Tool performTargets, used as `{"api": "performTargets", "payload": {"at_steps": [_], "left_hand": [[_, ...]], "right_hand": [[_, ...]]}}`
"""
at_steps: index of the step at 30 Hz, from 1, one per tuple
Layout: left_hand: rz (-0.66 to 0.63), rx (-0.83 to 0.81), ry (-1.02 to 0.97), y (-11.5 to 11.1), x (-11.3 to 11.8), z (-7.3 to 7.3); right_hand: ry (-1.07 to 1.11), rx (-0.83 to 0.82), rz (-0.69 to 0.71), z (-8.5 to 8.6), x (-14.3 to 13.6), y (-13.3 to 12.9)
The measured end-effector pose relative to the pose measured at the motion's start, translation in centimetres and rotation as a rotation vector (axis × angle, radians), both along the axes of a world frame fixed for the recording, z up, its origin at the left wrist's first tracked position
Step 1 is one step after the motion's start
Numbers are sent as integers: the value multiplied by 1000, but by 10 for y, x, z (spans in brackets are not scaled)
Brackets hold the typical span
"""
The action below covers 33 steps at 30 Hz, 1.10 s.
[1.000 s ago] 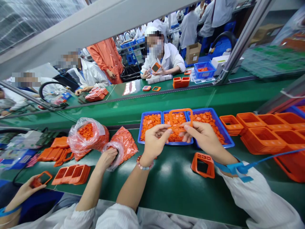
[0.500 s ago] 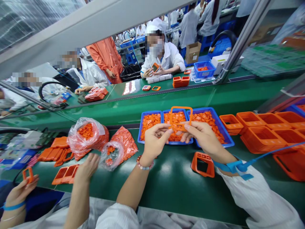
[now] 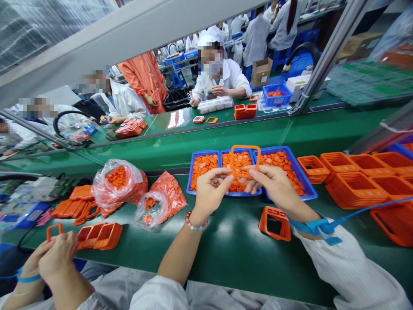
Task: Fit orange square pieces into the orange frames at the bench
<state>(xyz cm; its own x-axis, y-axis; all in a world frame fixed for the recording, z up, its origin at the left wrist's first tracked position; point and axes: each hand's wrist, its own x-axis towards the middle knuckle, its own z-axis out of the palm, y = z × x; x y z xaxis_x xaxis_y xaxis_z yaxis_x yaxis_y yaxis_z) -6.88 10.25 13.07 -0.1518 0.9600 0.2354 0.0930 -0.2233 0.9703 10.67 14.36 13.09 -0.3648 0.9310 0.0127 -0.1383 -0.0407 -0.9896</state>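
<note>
Upright in front of me is an orange plastic frame point(image 3: 259, 156), with a large window and small slots along its lower bar. My left hand point(image 3: 213, 189) pinches the lower left end of it. My right hand point(image 3: 269, 181) grips the lower right corner between thumb and fingers. Behind the frame stand three blue trays of small orange pieces: a left tray point(image 3: 204, 167), a middle tray point(image 3: 240, 160) and a right tray point(image 3: 284, 165). Another orange frame point(image 3: 275, 223) lies on the green table below my right wrist, which wears a blue strap point(image 3: 318, 226).
Stacks of orange frames point(image 3: 356, 187) stand at the right. Left of the trays lie two plastic bags, an upright bag point(image 3: 118, 185) and a fallen bag point(image 3: 167, 193), with orange pieces. A co-worker's hands point(image 3: 54, 254) hold an orange frame at far left. A metal post point(image 3: 329, 56) rises at the right.
My hands and the frame stay almost still. The neighbouring co-worker's right hand has moved left from near the bags to the frame in their other hand. The co-worker opposite has lowered their hands.
</note>
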Motion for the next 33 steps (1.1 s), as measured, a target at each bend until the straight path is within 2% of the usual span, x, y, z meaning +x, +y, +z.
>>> {"api": "performTargets", "payload": {"at_steps": [33], "left_hand": [[7, -43, -38, 2, -1, -1]], "right_hand": [[-41, 60, 20, 1, 1, 0]]}}
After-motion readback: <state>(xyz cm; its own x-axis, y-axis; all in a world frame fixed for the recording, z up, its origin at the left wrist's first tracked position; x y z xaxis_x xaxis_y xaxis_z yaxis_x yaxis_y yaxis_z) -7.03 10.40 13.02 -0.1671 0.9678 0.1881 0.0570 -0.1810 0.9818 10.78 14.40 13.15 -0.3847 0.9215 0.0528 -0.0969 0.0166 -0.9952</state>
